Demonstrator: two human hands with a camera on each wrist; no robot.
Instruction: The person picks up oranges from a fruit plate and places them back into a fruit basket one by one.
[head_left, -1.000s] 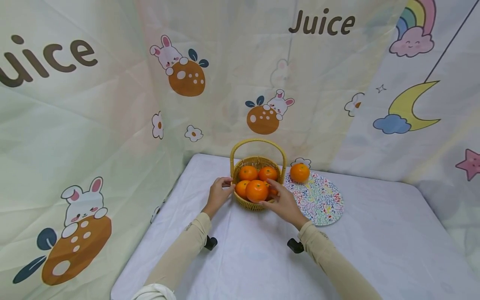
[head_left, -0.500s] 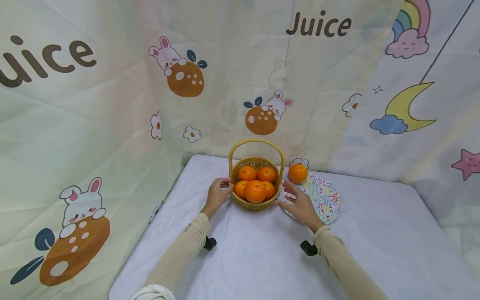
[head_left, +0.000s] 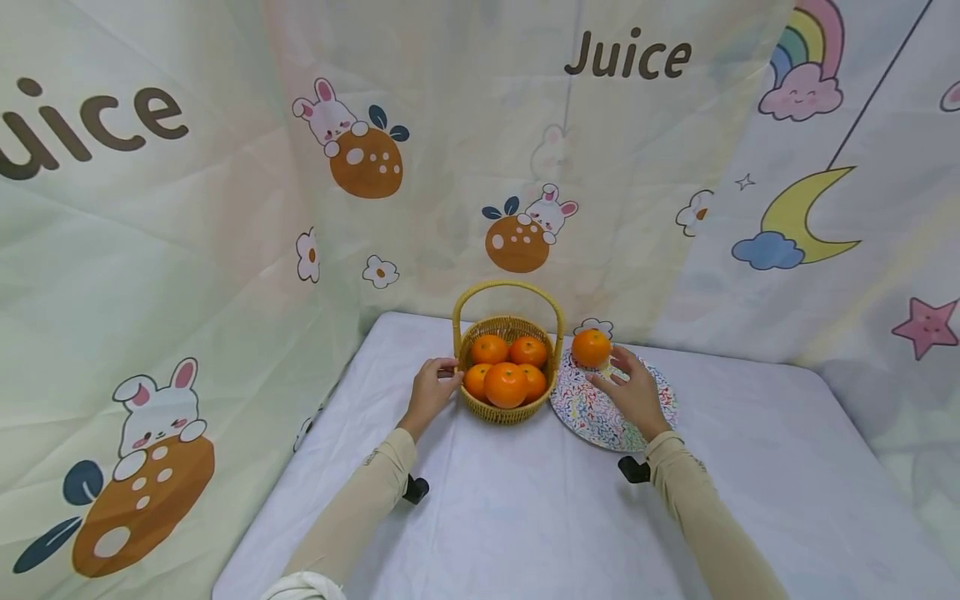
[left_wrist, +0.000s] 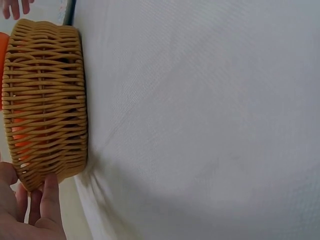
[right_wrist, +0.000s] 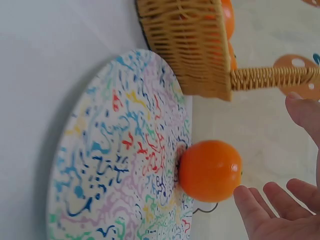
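Note:
A yellow-brown wicker basket with a tall arched handle stands near the back of the table. Several tangerines fill it, one lying on top of others at the front. My left hand holds the basket's left side at the rim, thumb on the rim and fingers against the weave in the left wrist view. Toward the rear of a round, colour-speckled plate sits a single tangerine. My right hand is just right of it, thumb and fingers spread; in the right wrist view a fingertip is very near or touching its skin.
The plate lies right beside the basket on a white-covered table. A printed fabric backdrop rises close behind the basket and plate and along the left side.
My right hand has left the tangerines in the basket and moved right, over the plate to the single tangerine. My left hand has stayed at the basket.

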